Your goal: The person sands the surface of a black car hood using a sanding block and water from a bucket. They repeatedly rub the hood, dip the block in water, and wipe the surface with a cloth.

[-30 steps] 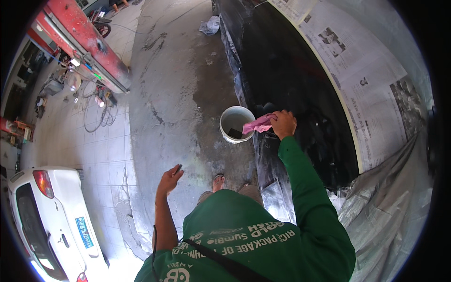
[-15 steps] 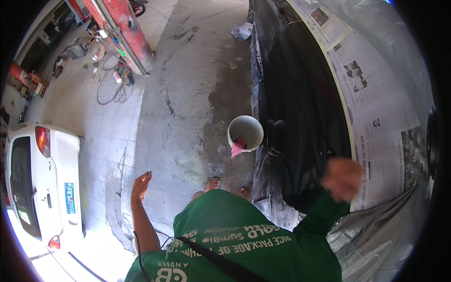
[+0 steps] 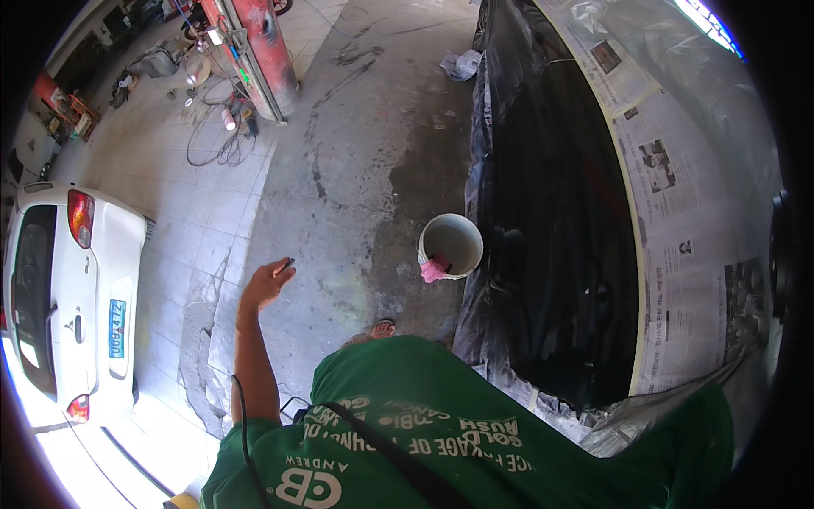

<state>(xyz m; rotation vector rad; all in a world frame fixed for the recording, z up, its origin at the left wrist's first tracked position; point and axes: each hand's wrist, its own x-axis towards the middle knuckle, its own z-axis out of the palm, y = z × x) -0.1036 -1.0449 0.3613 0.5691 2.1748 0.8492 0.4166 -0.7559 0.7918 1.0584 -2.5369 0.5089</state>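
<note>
My left hand is out over the concrete floor, its fingers pinched on a small dark object too small to name. Of my right arm only the green sleeve shows at the lower right; the hand itself is out of sight. Ahead of me a white bucket stands on the floor, with a pink cloth draped over its near rim. Right beside the bucket runs a glossy black car panel, bordered by taped newspaper and plastic sheeting.
A white car is parked at the left. A red post rises at the upper left, with a coiled hose on the tiles near it. Crumpled clear plastic lies farther ahead, against the panel's covered edge.
My left hand has moved forward and slightly right. My right hand, blurred over the newspaper edge before, has dropped out of view. The whole view has shifted a little.
</note>
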